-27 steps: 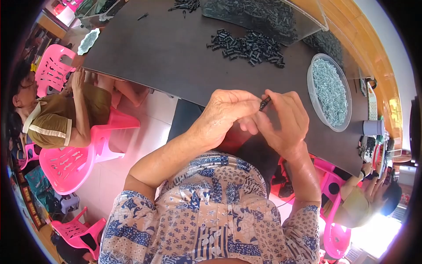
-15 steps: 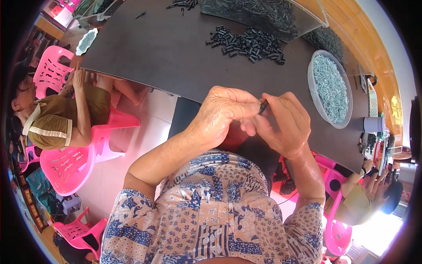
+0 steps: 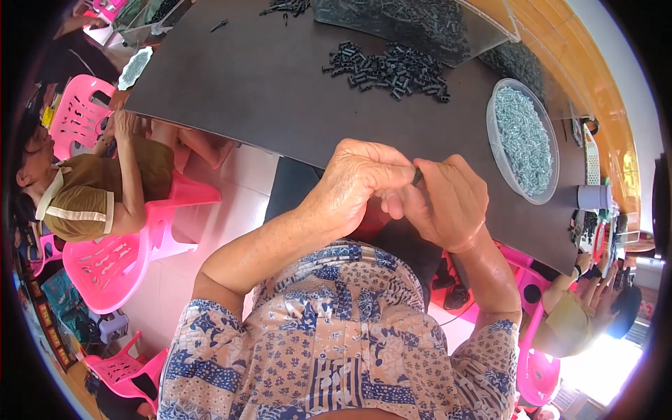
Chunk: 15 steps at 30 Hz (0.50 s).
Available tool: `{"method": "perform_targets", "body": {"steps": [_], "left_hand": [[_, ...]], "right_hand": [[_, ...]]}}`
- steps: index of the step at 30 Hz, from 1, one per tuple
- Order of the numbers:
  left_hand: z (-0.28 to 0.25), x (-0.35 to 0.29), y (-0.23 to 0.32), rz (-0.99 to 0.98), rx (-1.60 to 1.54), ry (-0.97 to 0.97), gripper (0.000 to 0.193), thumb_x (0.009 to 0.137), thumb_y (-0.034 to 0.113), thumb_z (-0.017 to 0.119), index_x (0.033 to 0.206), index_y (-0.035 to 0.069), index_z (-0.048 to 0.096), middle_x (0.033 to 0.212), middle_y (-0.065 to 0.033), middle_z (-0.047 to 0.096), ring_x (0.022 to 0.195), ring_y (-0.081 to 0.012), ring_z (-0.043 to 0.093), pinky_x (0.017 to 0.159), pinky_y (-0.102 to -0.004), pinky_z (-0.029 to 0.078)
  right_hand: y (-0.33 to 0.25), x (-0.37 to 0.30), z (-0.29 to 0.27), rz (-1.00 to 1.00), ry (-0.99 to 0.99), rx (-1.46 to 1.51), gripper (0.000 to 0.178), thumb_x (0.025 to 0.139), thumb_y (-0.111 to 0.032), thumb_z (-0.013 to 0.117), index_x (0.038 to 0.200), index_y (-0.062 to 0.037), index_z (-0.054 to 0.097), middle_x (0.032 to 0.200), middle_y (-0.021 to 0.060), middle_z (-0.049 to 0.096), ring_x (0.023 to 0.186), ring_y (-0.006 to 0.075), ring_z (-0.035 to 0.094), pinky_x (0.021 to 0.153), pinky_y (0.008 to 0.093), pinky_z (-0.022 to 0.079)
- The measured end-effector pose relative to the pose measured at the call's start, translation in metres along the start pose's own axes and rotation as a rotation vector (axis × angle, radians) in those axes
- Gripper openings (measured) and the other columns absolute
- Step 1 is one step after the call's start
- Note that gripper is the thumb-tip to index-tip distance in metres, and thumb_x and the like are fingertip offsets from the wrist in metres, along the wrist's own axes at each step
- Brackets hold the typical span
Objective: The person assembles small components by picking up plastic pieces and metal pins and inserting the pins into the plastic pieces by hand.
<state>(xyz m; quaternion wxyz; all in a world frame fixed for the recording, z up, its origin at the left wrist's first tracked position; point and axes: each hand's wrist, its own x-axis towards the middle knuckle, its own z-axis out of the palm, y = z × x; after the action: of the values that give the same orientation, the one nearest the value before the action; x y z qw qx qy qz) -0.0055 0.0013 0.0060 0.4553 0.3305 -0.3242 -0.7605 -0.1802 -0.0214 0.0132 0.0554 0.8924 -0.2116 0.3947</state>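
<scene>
Both hands meet in front of my chest, just off the near edge of the table. Between the thumb and fingertips of my left hand (image 3: 353, 183) and my right hand (image 3: 453, 204) is a small black plastic part (image 3: 418, 176). Only a bit of it shows; the fingers cover the rest. Beyond my hands lies a loose pile of black plastic parts (image 3: 395, 70) of the same colour. To the right, a round clear plastic bowl (image 3: 492, 133) is filled with small silvery screws (image 3: 523, 143).
The dark table (image 3: 231, 77) carries a clear bin (image 3: 392, 31) full of black parts at the back. A grey cup (image 3: 595, 197) stands at the right. A person (image 3: 91, 196) sits left on a pink chair (image 3: 105, 273); another person (image 3: 574, 325) sits at the right.
The right fingers have closed further over the black part, so less of it shows. The right hand has dropped slightly. Someone in dark clothes has come into view at the upper left.
</scene>
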Motion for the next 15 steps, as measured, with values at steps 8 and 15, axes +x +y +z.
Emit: {"method": "perform_targets", "body": {"steps": [8, 15], "left_hand": [[0.001, 0.002, 0.001, 0.141, 0.288, 0.043, 0.038, 0.094, 0.021, 0.058, 0.124, -0.002, 0.057, 0.101, -0.0101, 0.067, 0.078, -0.0128, 0.063, 0.073, -0.0238, 0.048], [0.007, -0.013, 0.041, 0.541, 0.39, 0.111, 0.04, 0.096, 0.023, 0.054, 0.126, -0.003, 0.053, 0.11, -0.0145, 0.066, 0.086, -0.017, 0.063, 0.08, -0.0271, 0.048]], "right_hand": [[0.023, 0.011, -0.02, 0.171, -0.067, -0.194, 0.031, 0.07, -0.002, 0.068, 0.1, 0.0, 0.062, 0.073, 0.0106, 0.058, 0.059, 0.0283, 0.054, 0.053, 0.0331, 0.044], [0.15, 0.034, -0.095, 0.414, 0.296, -0.552, 0.027, 0.076, -0.01, 0.066, 0.102, -0.0038, 0.068, 0.076, 0.0123, 0.063, 0.069, 0.026, 0.062, 0.065, 0.0365, 0.049]]}}
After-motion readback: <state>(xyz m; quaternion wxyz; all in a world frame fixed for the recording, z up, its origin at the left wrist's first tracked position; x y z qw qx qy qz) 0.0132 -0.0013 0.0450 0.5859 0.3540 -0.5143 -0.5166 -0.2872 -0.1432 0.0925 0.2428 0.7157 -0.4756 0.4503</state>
